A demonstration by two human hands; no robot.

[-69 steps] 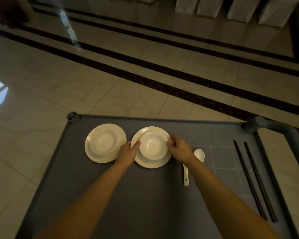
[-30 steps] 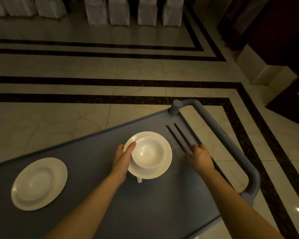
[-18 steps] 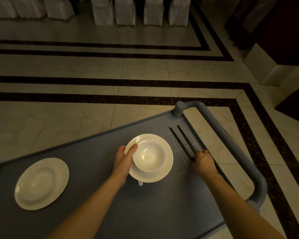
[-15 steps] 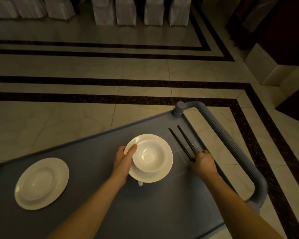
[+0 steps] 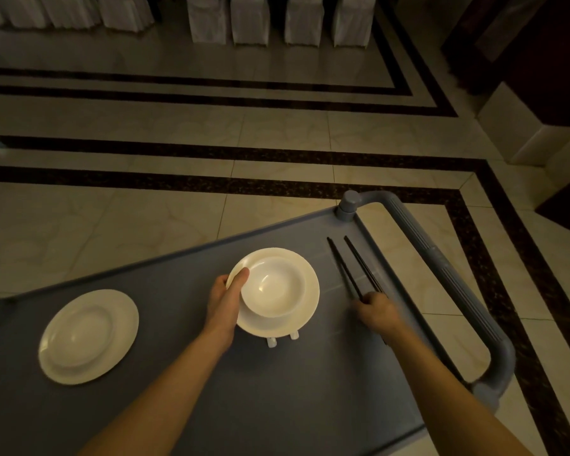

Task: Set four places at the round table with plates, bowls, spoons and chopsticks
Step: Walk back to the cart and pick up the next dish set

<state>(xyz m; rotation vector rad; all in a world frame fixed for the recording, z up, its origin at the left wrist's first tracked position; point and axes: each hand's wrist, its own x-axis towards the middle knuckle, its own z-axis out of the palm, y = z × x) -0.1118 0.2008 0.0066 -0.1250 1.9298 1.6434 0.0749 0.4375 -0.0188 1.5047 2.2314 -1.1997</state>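
White china and black chopsticks sat on a grey cart, a hand at each.

The left hand gripped the left edge of a plate that carried a bowl, its thumb pressed over the bowl's rim and its fingers hidden beneath. Two white stubs, likely spoon handles, poked out from under the plate's near edge. The right hand was curled around the near ends of the chopsticks, fingers closed on them, while the far ends lay on the cart top just beside the ribbed handle. A second plate with a bowl rested well apart on the cart's left side. Tiled floor with dark bands lay beyond, with white-covered chairs at the far edge.
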